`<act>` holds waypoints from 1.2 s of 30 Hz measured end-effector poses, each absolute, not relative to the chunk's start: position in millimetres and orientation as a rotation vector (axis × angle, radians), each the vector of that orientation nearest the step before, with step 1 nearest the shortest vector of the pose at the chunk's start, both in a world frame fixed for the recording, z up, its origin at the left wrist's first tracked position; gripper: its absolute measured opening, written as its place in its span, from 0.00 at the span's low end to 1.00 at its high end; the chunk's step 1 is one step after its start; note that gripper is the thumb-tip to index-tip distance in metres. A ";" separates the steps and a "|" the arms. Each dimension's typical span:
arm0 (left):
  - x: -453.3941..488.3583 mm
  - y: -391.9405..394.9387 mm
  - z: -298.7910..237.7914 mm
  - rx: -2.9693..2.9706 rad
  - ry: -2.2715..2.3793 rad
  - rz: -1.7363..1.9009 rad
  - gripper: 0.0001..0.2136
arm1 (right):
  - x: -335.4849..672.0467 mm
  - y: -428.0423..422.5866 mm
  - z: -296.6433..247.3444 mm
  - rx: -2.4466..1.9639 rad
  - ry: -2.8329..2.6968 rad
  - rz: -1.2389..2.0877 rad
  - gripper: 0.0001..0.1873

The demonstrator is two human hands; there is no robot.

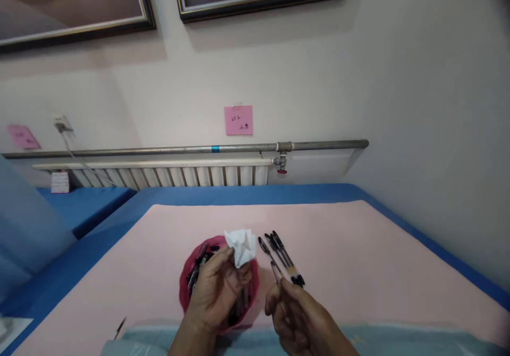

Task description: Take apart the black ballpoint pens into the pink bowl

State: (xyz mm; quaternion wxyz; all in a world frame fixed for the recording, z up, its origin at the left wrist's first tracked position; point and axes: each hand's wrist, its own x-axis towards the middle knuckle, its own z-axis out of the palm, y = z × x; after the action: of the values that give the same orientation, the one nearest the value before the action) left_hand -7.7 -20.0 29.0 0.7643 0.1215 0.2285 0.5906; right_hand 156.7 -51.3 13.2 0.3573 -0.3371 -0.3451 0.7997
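Observation:
My left hand is closed on a crumpled white tissue, which sticks up from its fingertips above a red bowl. Several dark pens and pen parts fill the bowl, partly hidden by that hand. To the right, my right hand pinches a slim pen with its tip pointing up and away; the rest of the pen is hidden in the fingers. Just beyond it, several capped black pens with clear barrels lie side by side on the pink mat.
A blue table edge surrounds the mat. Near its front lie a light blue cloth and a small dark pen-like piece. Behind stand a radiator, a pipe with a valve and a wall with a pink note.

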 end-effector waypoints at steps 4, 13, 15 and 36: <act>-8.6 -19.6 30.2 0.250 0.498 1.268 0.05 | 156.8 -53.7 16.6 -0.929 -0.921 2.015 0.26; -6.4 -17.9 28.1 0.387 0.543 1.310 0.10 | 155.8 -50.3 13.0 -1.097 -0.943 1.897 0.26; -8.4 -17.2 26.9 0.384 0.581 1.311 0.11 | 156.4 -47.3 11.6 -1.136 -0.937 1.840 0.26; -60.8 4.4 26.8 0.129 0.671 1.688 0.07 | 121.8 -21.0 18.0 -1.224 -1.465 1.215 0.25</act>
State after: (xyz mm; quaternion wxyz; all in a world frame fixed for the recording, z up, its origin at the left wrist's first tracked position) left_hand -60.8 4.4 26.8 0.6135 0.0558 0.2912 0.7319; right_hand 121.8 -21.0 18.0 0.4255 -0.4895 -0.5859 0.4858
